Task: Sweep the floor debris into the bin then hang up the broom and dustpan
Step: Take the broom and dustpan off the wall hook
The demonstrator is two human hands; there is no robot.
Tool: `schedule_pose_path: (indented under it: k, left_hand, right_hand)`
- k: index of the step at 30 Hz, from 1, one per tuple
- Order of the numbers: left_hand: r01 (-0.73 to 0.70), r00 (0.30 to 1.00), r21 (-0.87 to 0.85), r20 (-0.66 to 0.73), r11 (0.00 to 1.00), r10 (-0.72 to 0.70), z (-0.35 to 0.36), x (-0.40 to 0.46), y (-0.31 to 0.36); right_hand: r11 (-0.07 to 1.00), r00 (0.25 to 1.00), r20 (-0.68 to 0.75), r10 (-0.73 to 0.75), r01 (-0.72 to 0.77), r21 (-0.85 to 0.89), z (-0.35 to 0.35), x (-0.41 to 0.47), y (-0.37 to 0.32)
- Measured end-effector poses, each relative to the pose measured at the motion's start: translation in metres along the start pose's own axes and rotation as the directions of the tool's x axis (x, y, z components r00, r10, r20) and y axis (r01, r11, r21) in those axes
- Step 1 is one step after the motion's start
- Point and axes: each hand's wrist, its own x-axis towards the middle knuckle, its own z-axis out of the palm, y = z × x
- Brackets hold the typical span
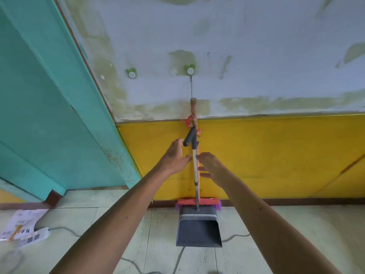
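Observation:
A broom (198, 203) with a wooden handle and a red and purple head hangs by a cord from the right wall hook (190, 70). In front of it stands a dark grey dustpan (198, 229) on the floor, its metal pole rising to a grey grip (190, 136) that leans on the broom handle. My left hand (174, 155) is open just left of the pole, below the grip. My right hand (212, 168) is open just right of the pole. Whether either hand touches the pole I cannot tell.
A second green hook (132, 73) is on the wall to the left. A teal door (49, 107) stands at the left. A white power strip (33, 237) and papers (21, 220) lie on the floor at lower left, with cables (134, 264) running across the tiles.

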Motion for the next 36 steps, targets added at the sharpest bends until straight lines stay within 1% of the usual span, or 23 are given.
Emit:
schedule_pose_path:
  k: [3,5,7,8,9,10,11,12,13,14,16,17,19,20,21,22,23,24,25,27,30,32,36]
  left_hand:
    - [-0.051,0.993,0.060,-0.107,0.997,0.057,-0.010,0.028,0.004]
    - [-0.163,0.972,0.187,-0.136,0.969,0.190,-0.018,0.050,0.010]
    - [-0.306,0.920,0.352,-0.128,0.884,0.370,-0.023,0.075,0.017]
    - [-0.341,0.893,0.461,-0.114,0.819,0.436,-0.027,0.086,0.021]
    - [-0.371,0.860,0.599,-0.067,0.710,0.506,-0.029,0.100,0.023]
    - [-0.393,0.817,0.759,0.029,0.520,0.575,-0.030,0.113,0.025]
    - [-0.398,0.775,0.875,0.160,0.275,0.612,-0.030,0.124,0.027]
    - [-0.379,0.758,0.924,0.281,0.047,0.589,-0.033,0.132,0.031]
    - [-0.345,0.762,0.932,0.347,-0.111,0.547,-0.037,0.136,0.035]
    - [-0.339,0.782,0.926,0.377,-0.168,0.496,-0.038,0.141,0.039]
    - [-0.400,0.803,0.904,0.426,-0.151,0.418,-0.036,0.147,0.045]
    - [-0.419,0.807,0.889,0.458,-0.184,0.373,-0.035,0.149,0.052]
    - [-0.398,0.837,0.853,0.489,-0.338,0.247,-0.032,0.148,0.069]
    - [-0.385,0.870,0.835,0.470,-0.393,0.147,-0.029,0.146,0.077]
    - [-0.371,0.909,0.837,0.416,-0.403,0.028,-0.027,0.143,0.082]
    - [-0.347,0.937,0.868,0.334,-0.355,-0.101,-0.027,0.141,0.085]
    - [-0.312,0.941,0.907,0.253,-0.282,-0.225,-0.031,0.136,0.088]
    - [-0.286,0.925,0.925,0.199,-0.250,-0.323,-0.037,0.131,0.091]
    - [-0.277,0.915,0.927,0.173,-0.254,-0.364,-0.045,0.125,0.093]
    - [-0.277,0.913,0.911,0.150,-0.307,-0.379,-0.063,0.109,0.101]
    - [-0.303,0.916,0.907,0.192,-0.292,-0.352,-0.080,0.088,0.121]
    - [-0.334,0.914,0.900,0.238,-0.278,-0.329,-0.089,0.078,0.139]
    - [-0.252,0.944,0.929,0.176,-0.270,-0.278,-0.109,0.068,0.175]
  right_hand:
    - [0.989,0.998,0.056,-0.013,0.005,0.145,0.003,0.023,-0.014]
    - [0.973,0.997,0.077,0.007,-0.025,0.230,0.010,0.042,-0.027]
    - [0.917,0.994,0.107,0.012,-0.054,0.394,0.016,0.062,-0.044]
    - [0.869,0.993,0.120,0.012,-0.070,0.491,0.018,0.072,-0.051]
    - [0.823,0.993,0.119,0.012,-0.077,0.563,0.018,0.080,-0.057]
    - [0.794,0.991,0.131,0.008,-0.086,0.602,0.017,0.087,-0.061]
    - [0.782,0.990,0.141,0.003,-0.090,0.617,0.017,0.092,-0.065]
    - [0.781,0.989,0.150,0.003,-0.096,0.617,0.017,0.095,-0.067]
    - [0.792,0.988,0.153,0.012,-0.103,0.602,0.016,0.097,-0.068]
    - [0.807,0.988,0.150,0.027,-0.111,0.580,0.016,0.098,-0.069]
    - [0.865,0.985,0.166,0.038,-0.116,0.488,0.015,0.096,-0.070]
    - [0.900,0.981,0.189,0.034,-0.113,0.421,0.014,0.093,-0.070]
    - [0.954,0.966,0.256,0.022,-0.097,0.283,0.011,0.082,-0.073]
    - [0.973,0.954,0.298,0.022,-0.089,0.211,0.009,0.074,-0.076]
    - [0.988,0.939,0.344,0.024,-0.075,0.136,0.008,0.066,-0.078]
    - [0.997,0.922,0.386,0.022,-0.051,0.066,0.008,0.058,-0.082]
    - [1.000,0.910,0.415,0.010,-0.014,0.008,0.007,0.050,-0.087]
    - [0.999,0.901,0.433,-0.011,0.030,-0.037,0.007,0.042,-0.093]
    - [0.995,0.896,0.442,-0.032,0.071,-0.071,0.008,0.035,-0.099]
    - [0.986,0.885,0.463,-0.050,0.117,-0.117,0.007,0.024,-0.114]
    - [0.950,0.850,0.524,-0.057,0.207,-0.232,0.000,0.011,-0.127]
    - [0.932,0.855,0.515,-0.051,0.227,-0.283,-0.008,0.004,-0.132]
    - [0.960,0.836,0.544,-0.078,0.211,-0.187,-0.022,-0.012,-0.156]
